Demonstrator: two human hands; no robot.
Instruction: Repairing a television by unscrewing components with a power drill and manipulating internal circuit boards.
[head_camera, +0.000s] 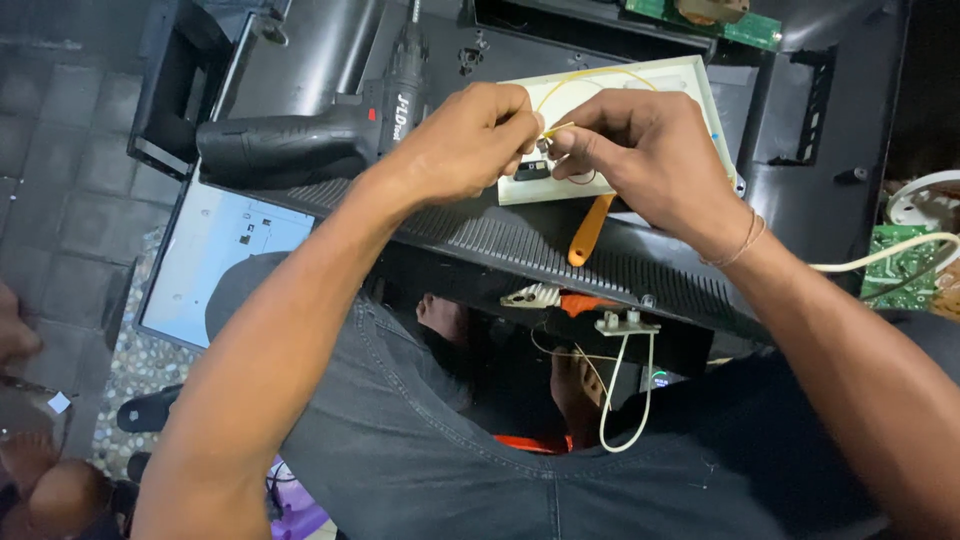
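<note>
We see the left hand (465, 140) and the right hand (640, 150) meet over a small white board (690, 95) that lies on a big black back cover (520, 235). Both hands are pinched shut on a thin yellow wire (560, 85), which loops up over the white board. The fingertips (530, 125) almost touch each other, right by a little dark part (530, 170) on the board. To do this well, we think the hands should pull softly and stay close together, so the thin wire does not snap. An orange tool handle (590, 230) sticks out just under the right hand. A black drill (300, 140) rests just beside the left hand, so we should not bump it. A green board (905, 260) sits far to the right.
</note>
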